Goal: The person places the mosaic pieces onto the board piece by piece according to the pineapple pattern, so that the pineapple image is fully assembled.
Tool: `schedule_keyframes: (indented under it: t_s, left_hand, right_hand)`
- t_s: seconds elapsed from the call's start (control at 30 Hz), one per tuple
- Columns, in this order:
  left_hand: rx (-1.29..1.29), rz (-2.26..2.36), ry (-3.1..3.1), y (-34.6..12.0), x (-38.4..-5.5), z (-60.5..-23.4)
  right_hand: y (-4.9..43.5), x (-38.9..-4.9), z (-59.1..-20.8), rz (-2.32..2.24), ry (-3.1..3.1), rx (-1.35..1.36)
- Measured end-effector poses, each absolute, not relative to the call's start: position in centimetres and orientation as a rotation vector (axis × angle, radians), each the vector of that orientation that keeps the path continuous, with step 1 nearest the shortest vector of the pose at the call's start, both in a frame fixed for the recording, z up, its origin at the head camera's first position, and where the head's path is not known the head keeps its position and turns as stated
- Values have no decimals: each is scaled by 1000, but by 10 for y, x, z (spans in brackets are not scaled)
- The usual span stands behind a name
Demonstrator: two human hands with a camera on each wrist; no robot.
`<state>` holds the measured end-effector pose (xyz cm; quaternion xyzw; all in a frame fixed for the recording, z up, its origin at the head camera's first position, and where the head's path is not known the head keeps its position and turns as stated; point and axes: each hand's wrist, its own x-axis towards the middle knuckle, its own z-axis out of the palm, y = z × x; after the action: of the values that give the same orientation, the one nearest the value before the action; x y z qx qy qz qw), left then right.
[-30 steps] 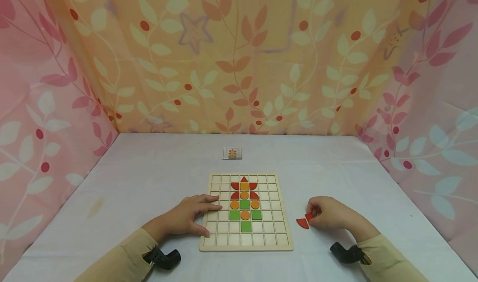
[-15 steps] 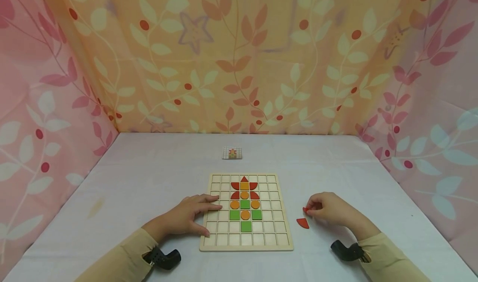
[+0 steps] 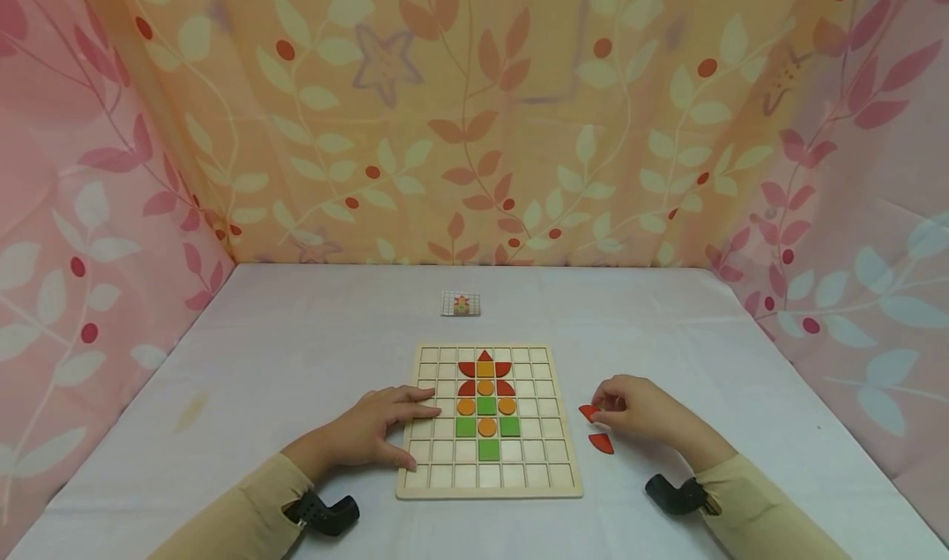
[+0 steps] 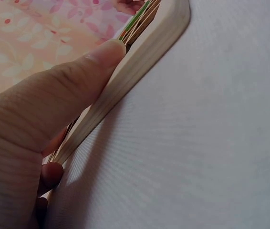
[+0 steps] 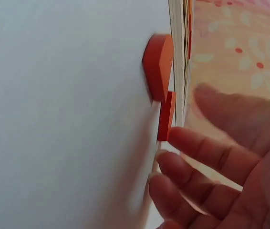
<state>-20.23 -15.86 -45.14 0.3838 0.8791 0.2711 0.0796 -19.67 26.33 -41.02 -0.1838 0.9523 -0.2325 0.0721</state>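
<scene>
A square wooden grid board (image 3: 491, 493) lies flat, holding red, orange and green shaped pieces set in its cells. My left hand (image 3: 361, 427) rests on its left side, thumb near the lower left corner; in the left wrist view, that thumb (image 4: 97, 62) presses the board's edge. Right of the board, my right hand (image 3: 643, 418) is at a red quarter-circle piece (image 3: 588, 413). In the right wrist view, the index finger touches that red piece (image 5: 167, 116), and the thumb stands apart from it. A second red quarter-circle piece (image 3: 601, 443) lies just nearer on the cloth.
A small card (image 3: 461, 304) with a similar coloured pattern stands behind the board. White cloth (image 3: 296, 321) covers the table. Patterned curtains (image 3: 474, 132) enclose the back and both sides. A black wrist device (image 3: 326, 515) sits under each cuff.
My right hand has shifted left and slightly away, and one red quarter-circle piece has moved with it, apart from the other and closer to the board. The left hand stays on the board.
</scene>
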Motion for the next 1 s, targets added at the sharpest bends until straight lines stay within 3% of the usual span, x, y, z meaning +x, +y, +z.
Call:
schedule_keyframes:
  t_s: [0.37, 1.0]
  left_hand:
    - [1169, 807, 2640, -159, -204, -453]
    - [1160, 804, 2630, -159, -204, -454]
  right_hand:
    - [248, -200, -410, -653, 2863, -393]
    - [250, -209, -409, -760, 2725, -347]
